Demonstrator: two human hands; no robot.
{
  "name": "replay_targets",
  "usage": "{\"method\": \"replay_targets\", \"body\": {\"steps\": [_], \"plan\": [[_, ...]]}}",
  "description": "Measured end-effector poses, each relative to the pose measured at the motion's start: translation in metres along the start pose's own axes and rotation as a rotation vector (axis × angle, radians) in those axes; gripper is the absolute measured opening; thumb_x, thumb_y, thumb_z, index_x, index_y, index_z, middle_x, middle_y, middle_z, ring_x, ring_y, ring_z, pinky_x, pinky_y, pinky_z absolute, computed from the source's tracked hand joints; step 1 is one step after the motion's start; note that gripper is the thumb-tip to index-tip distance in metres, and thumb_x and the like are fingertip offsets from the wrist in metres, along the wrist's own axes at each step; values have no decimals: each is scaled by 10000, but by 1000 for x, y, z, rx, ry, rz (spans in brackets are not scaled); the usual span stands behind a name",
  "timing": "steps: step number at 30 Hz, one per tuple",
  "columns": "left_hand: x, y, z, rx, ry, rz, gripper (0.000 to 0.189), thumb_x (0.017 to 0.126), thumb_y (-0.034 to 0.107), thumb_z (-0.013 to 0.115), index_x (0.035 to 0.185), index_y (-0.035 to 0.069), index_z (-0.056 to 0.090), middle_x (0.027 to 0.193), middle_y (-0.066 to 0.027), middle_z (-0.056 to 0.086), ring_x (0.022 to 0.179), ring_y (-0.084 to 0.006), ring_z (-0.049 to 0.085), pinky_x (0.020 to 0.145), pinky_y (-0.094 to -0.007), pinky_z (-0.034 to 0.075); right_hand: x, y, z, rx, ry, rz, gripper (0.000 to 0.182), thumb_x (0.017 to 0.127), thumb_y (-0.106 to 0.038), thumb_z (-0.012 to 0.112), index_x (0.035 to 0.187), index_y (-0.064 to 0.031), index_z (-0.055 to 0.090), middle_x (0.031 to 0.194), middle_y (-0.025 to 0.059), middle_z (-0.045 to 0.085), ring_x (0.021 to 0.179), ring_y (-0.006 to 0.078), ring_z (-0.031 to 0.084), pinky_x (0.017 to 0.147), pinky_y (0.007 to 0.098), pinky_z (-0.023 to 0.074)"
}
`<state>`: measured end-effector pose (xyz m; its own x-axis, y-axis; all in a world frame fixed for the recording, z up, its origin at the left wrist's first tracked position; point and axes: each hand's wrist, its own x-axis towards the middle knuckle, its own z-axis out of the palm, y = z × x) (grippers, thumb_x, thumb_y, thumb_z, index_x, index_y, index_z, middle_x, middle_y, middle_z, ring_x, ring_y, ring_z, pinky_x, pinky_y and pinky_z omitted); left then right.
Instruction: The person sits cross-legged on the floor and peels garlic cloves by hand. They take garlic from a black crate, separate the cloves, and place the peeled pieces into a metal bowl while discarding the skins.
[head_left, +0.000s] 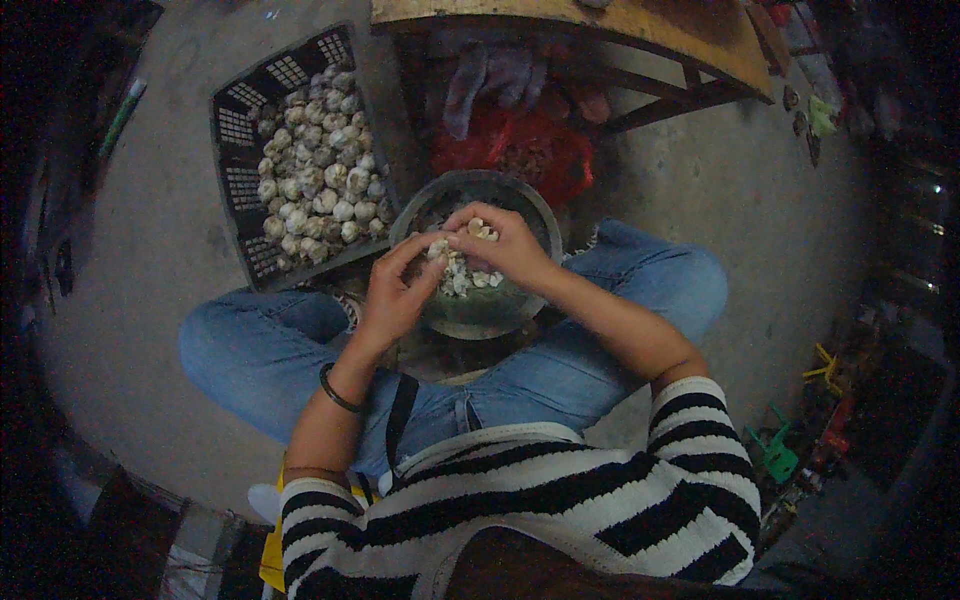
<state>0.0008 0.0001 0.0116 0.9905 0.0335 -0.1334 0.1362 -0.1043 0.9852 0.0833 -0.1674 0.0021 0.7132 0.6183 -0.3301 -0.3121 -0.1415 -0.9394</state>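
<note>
My left hand (401, 289) grips a partly broken garlic bulb (439, 251) between thumb and fingers, over a round, dull metal basin (487, 330). My right hand (510, 244) meets it from the other side, fingertips touching those of the left. Pale garlic cloves (482, 229) show within the curl of my right hand, seemingly held against the palm. Below both hands, loose cloves and bits of skin (461, 281) lie in the basin. The basin stands between my bent legs. Fingers hide part of the bulb.
A black plastic crate (251, 259) of whole garlic bulbs (322, 172) touches or nearly touches the basin's left side. Behind the basin is a red plastic bag (555, 165), under a wooden table (600, 22). A small green plastic object (776, 454) lies at the far right.
</note>
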Motion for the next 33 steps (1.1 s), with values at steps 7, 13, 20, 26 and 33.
{"method": "replay_targets", "body": {"steps": [7,13,20,26,33], "plan": [[1,5,0,87,-23,77,327,842,47,560,1168,65,570,1050,-101,623,817,-132,593,691,-262,469,6,20,-1,-152,-25,-248,257,809,-127,625,1050,-40,601,799,-12,587,609,34,491,524,192,406],[-1,11,-1,-109,-120,-189,343,864,22,498,1206,43,509,916,-68,588,604,-76,528,557,-217,443,0,2,-4,-12,-49,37,207,808,-133,608,995,-45,616,784,-5,586,584,41,485,502,194,387],[0,5,1,-370,-85,-165,217,898,35,452,1114,17,439,820,-70,588,551,-87,510,490,-222,419,4,1,-12,229,-115,73,127,846,-187,575,828,-61,572,724,-3,536,547,52,437,441,192,303],[0,7,-4,-407,-170,-251,188,916,64,456,1098,18,442,770,-74,589,507,-87,502,459,-215,390,0,-7,-10,123,-170,132,125,881,-186,550,923,-70,538,742,-12,519,585,47,444,476,184,327],[-4,1,-3,-376,-149,-271,152,921,105,481,1052,30,464,725,-60,581,473,-83,484,432,-215,372,-1,-6,-7,-252,-249,-322,198,885,-168,551,1030,-56,475,805,-36,522,696,74,509,607,226,426]]}}
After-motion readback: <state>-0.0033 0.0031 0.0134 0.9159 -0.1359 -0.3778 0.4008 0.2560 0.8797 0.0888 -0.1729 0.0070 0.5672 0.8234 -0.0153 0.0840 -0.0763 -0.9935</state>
